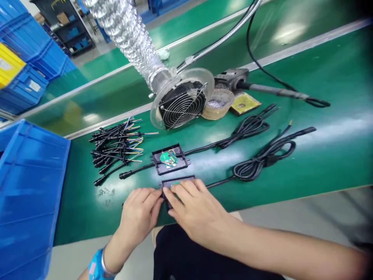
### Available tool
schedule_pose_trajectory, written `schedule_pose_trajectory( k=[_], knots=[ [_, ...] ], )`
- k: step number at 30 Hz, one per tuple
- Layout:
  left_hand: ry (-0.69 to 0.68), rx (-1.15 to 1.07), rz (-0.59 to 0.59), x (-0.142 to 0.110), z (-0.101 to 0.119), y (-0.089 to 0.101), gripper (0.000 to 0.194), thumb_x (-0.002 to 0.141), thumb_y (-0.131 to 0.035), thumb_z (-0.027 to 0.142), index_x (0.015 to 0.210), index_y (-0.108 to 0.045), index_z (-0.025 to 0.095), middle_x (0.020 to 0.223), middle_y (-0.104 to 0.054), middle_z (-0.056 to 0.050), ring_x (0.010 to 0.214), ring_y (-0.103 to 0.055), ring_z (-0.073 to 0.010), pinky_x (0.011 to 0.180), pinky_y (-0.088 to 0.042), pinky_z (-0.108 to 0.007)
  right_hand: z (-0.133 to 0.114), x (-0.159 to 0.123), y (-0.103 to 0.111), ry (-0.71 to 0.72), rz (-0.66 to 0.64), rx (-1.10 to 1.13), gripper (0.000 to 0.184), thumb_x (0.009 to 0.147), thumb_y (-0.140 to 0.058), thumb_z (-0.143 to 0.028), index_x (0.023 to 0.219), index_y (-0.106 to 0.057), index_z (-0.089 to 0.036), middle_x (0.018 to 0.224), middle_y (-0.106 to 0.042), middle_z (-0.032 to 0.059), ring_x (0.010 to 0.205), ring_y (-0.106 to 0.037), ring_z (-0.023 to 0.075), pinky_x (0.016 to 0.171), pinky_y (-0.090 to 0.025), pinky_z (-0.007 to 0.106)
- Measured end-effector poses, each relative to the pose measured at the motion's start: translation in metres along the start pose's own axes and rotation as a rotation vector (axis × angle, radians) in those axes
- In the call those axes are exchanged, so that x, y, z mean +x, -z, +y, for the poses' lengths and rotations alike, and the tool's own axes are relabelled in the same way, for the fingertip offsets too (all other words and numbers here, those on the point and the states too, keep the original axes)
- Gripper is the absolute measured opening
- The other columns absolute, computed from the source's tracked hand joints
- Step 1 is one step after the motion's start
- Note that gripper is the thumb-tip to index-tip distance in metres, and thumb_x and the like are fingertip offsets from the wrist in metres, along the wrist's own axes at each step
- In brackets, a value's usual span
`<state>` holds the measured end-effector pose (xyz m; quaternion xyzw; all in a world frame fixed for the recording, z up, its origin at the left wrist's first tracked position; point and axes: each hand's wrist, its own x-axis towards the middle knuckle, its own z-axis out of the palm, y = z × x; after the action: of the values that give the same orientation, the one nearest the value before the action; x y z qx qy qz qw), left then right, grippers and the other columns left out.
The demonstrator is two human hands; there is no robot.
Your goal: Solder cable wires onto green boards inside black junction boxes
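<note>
Near the table's front edge lies a black plastic box [178, 180] with a green circuit board inside, largely covered by my hands. My left hand [142, 206] is closed at the box's left side, fingers pinched around a short black cable that is mostly hidden. Over the box, my right hand [196, 204] grips its left wall with bent fingers. A power cable [250, 169], partly coiled, runs out from the right side. Just behind lies a second open black box [170, 159], its green board and coloured wires showing, with cables at both ends.
Several short black connector cables [113, 147] with bare coloured wire ends lie in a pile at left. A fume fan [183, 105] on a foil duct stands behind the boxes. Beside it are a soldering iron [274, 90] and a yellow sponge [245, 104]. A blue bin [29, 194] flanks the left side.
</note>
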<state>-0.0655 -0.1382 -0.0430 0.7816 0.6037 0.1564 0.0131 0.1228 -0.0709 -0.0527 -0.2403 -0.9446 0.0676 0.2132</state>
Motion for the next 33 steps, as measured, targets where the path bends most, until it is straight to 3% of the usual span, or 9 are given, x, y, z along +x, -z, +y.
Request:
schedule_pose_trajectory(
  k=[2,5,10,17,22,27,33],
  knots=[
    [0.004,-0.029,0.029,-0.002,0.001,-0.004,0.014,0.093,-0.055,0.014,0.101,-0.065,0.019,0.088,-0.070,-0.004,0.077,-0.061,-0.0170,0.072,-0.050,-0.031,-0.013,-0.002,-0.005,-0.047,0.024,-0.011,0.049,0.085,-0.066,-0.033,0.121,-0.062,0.000,0.095,-0.066,0.0131,0.089,-0.046,0.0274,0.080,-0.032,0.041],
    [-0.011,-0.072,0.068,-0.003,0.000,-0.009,0.018,0.091,-0.056,0.009,0.105,-0.064,0.019,0.086,-0.070,-0.002,0.076,-0.060,-0.0159,0.071,-0.050,-0.030,-0.018,-0.006,-0.004,-0.095,0.029,0.059,0.047,0.086,-0.064,-0.035,0.120,-0.063,-0.003,0.099,-0.067,0.0120,0.092,-0.049,0.0267,0.083,-0.034,0.040],
    [0.033,-0.052,0.068,-0.002,0.006,-0.009,0.025,0.092,-0.056,0.010,0.116,-0.061,0.015,0.094,-0.067,-0.006,0.084,-0.058,-0.0178,0.076,-0.049,-0.032,0.001,-0.015,0.005,-0.098,0.026,0.112,0.038,0.092,-0.056,-0.038,0.116,-0.066,-0.010,0.117,-0.068,0.0088,0.105,-0.051,0.0258,0.091,-0.034,0.041],
    [-0.045,-0.041,0.046,-0.004,0.022,-0.010,0.038,0.089,-0.048,0.002,0.124,-0.058,0.013,0.115,-0.062,-0.011,0.108,-0.054,-0.0235,0.093,-0.046,-0.036,0.019,-0.028,-0.011,0.018,0.100,0.105,0.038,0.097,-0.051,-0.039,0.120,-0.064,-0.011,0.122,-0.069,0.0044,0.118,-0.050,0.0223,0.104,-0.029,0.045],
    [-0.099,-0.045,0.002,-0.006,0.035,-0.011,0.041,0.089,-0.051,0.008,0.129,-0.055,0.009,0.123,-0.063,-0.013,0.119,-0.052,-0.0247,0.102,-0.040,-0.038,0.047,-0.033,0.014,0.046,0.022,0.222,0.038,0.095,-0.052,-0.040,0.124,-0.062,-0.018,0.133,-0.063,0.0003,0.129,-0.045,0.0276,0.103,-0.030,0.046],
    [-0.080,0.080,-0.052,-0.004,0.054,-0.023,0.048,0.093,-0.051,0.028,0.137,-0.050,0.010,0.137,-0.058,-0.011,0.127,-0.049,-0.0241,0.111,-0.027,-0.037,0.071,-0.042,0.037,-0.024,0.082,0.136,0.032,0.095,-0.051,-0.027,0.124,-0.061,-0.016,0.129,-0.065,0.0044,0.122,-0.049,0.0300,0.094,-0.033,0.047],
    [-0.049,0.156,0.025,0.003,0.063,-0.033,0.039,0.092,-0.048,0.021,0.126,-0.058,0.007,0.123,-0.068,-0.013,0.113,-0.059,-0.0240,0.104,-0.032,-0.038,0.052,-0.039,0.009,0.024,-0.024,0.143,0.047,0.094,-0.052,-0.047,0.127,-0.059,-0.015,0.133,-0.062,0.0036,0.125,-0.045,0.0289,0.101,-0.028,0.048]
  ],
)
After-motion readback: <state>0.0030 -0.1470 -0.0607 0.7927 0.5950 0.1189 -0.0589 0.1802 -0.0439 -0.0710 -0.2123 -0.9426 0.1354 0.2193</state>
